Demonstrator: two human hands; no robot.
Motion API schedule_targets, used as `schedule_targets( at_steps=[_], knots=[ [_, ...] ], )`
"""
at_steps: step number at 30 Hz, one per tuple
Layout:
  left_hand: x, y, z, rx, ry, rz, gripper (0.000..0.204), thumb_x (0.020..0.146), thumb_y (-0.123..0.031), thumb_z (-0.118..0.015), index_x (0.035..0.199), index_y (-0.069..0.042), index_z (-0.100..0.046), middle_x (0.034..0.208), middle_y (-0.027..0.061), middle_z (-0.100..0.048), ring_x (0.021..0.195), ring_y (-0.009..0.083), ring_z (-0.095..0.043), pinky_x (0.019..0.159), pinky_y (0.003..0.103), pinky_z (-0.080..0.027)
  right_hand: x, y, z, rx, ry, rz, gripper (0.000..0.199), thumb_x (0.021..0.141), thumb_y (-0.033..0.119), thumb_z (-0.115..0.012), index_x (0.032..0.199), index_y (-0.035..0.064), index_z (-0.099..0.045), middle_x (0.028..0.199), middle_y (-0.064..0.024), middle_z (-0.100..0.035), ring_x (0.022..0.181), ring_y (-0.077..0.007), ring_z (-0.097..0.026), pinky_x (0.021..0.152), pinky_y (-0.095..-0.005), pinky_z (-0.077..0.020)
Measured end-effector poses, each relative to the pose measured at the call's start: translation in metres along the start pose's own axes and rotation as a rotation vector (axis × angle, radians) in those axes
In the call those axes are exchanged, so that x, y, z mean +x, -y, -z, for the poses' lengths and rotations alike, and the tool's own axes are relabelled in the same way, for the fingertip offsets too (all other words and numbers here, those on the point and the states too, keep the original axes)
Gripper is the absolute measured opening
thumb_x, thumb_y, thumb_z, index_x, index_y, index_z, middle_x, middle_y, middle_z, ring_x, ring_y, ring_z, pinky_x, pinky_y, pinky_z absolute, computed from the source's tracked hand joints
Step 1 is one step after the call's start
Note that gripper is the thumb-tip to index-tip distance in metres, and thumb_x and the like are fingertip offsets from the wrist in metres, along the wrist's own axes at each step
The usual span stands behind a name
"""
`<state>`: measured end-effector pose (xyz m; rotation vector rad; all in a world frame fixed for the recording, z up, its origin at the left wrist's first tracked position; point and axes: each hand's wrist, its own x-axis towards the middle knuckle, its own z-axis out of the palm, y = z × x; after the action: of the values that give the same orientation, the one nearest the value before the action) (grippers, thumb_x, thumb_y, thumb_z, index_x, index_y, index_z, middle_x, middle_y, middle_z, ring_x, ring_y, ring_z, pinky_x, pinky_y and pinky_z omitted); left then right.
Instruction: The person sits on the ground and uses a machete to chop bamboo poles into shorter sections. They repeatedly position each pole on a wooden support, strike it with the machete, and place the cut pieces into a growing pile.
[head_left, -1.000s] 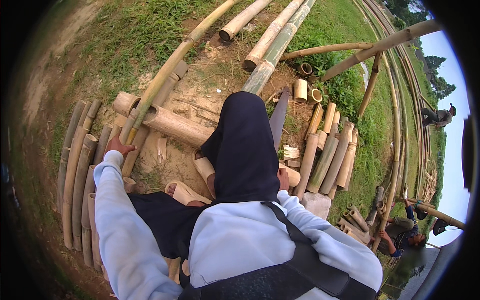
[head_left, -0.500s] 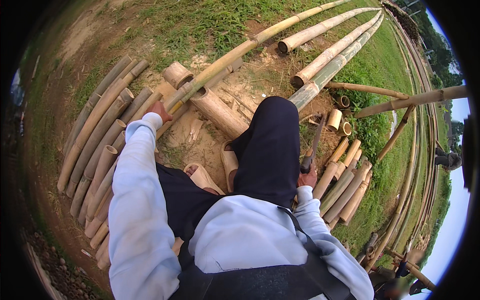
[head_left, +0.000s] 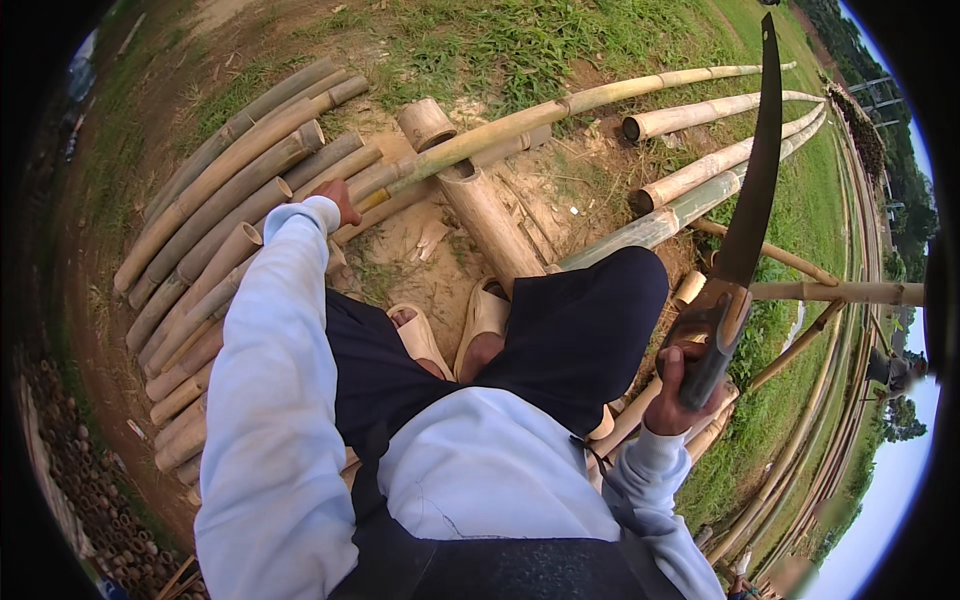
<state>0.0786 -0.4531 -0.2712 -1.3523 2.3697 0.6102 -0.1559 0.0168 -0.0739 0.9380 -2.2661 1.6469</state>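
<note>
My right hand [head_left: 684, 402] is closed around the handle of a handsaw [head_left: 752, 170], raised on the right with its long dark blade pointing up and away. My left hand [head_left: 338, 199] reaches forward with its fingers closed at the near end of a long yellowish bamboo pole [head_left: 520, 124]. That pole slants across to the far right. It rests over the end of a thick bamboo length [head_left: 492, 222] on the ground, beside a short bamboo stub [head_left: 425, 124]. The fingers of my left hand are partly hidden.
Cut bamboo lengths [head_left: 225, 185] lie in a row to my left, and more [head_left: 632, 418] lie beside my right knee. Long poles [head_left: 690, 115] stretch away at the far right. A bamboo frame [head_left: 840, 292] stands right; a person [head_left: 893, 372] is beyond it.
My right hand has lifted the handsaw from low beside my knee to an upright hold. My left hand stays at the pole's end, while the whole view has shifted.
</note>
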Motion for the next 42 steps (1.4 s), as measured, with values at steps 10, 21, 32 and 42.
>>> schedule_targets(
  at_steps=[10, 21, 32, 42],
  knots=[
    [-0.017, 0.007, -0.011, -0.017, -0.076, 0.059, 0.071, 0.065, -0.035, -0.085, 0.126, -0.003, -0.066, 0.123, 0.023, -0.068, 0.114, 0.037, -0.066, 0.1, 0.044, -0.052, -0.022, -0.002, -0.161, 0.293, 0.651, -0.242, 0.021, 0.089, 0.011, -0.078, 0.099, -0.0033, -0.067, 0.079, -0.0055, -0.067, 0.07, -0.0103, -0.059, 0.066, -0.0258, -0.0488],
    [-0.02, 0.0, 0.0, -0.017, -0.045, 0.142, 0.05, 0.067, -0.034, -0.087, 0.1, 0.001, -0.072, 0.111, 0.0227, -0.073, 0.106, 0.0382, -0.07, 0.096, 0.045, -0.054, -0.058, -0.04, -0.192, 0.22, 0.781, -0.214, 0.022, 0.088, 0.013, -0.078, 0.099, -0.002, -0.067, 0.072, -0.0124, -0.062, 0.064, -0.0112, -0.052, 0.061, -0.0302, -0.0476],
    [-0.016, -0.003, 0.004, -0.012, 0.022, 0.142, 0.051, 0.066, -0.036, -0.087, 0.099, 0.0, -0.073, 0.108, 0.0227, -0.073, 0.102, 0.0379, -0.071, 0.092, 0.045, -0.056, -0.061, -0.035, -0.156, 0.271, 0.886, -0.25, 0.023, 0.089, 0.007, -0.073, 0.109, -0.0036, -0.07, 0.076, -0.0121, -0.068, 0.07, -0.0113, -0.062, 0.067, -0.0302, -0.0515],
    [-0.019, 0.005, 0.001, -0.033, 0.004, 0.123, 0.049, 0.067, -0.034, -0.086, 0.1, 0.001, -0.073, 0.108, 0.0221, -0.073, 0.102, 0.0369, -0.071, 0.093, 0.046, -0.055, -0.06, -0.026, -0.134, 0.253, 1.018, -0.254, 0.026, 0.087, 0.003, -0.073, 0.111, -0.0028, -0.069, 0.081, -0.0153, -0.07, 0.076, -0.0139, -0.068, 0.072, -0.0301, -0.0533]
  ],
)
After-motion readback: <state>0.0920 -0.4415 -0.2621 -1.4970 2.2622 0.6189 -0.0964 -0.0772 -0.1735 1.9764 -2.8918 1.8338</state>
